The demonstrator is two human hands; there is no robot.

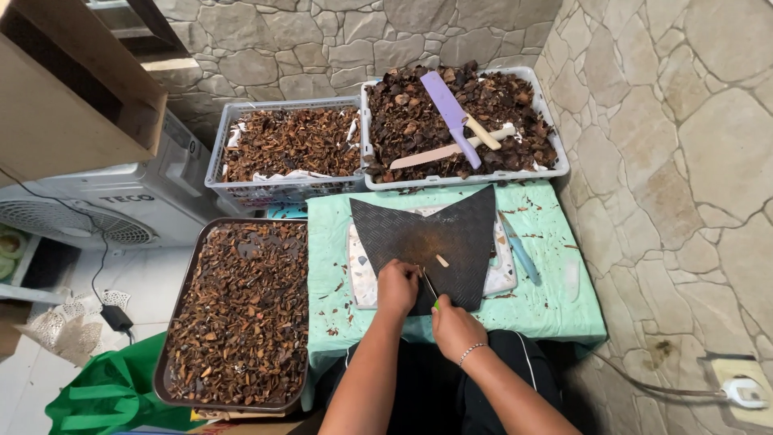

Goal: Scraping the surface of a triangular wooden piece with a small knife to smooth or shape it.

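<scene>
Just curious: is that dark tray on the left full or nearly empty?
Full: the dark tray is covered rim to rim with brown dried pieces.

Mat (451, 242) on table (555, 302) (centre), tray (173, 354) left, baskets (216, 173) behind.

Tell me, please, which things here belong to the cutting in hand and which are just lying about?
In use:
- left hand, pressing something small, hidden under it
- right hand, holding the small green-handled knife
- black textured rubber mat
- pale speckled cutting board

Lying about:
- purple cleaver and pale wooden-handled knife on the white basket
- blue-handled knife
- green bag
</scene>
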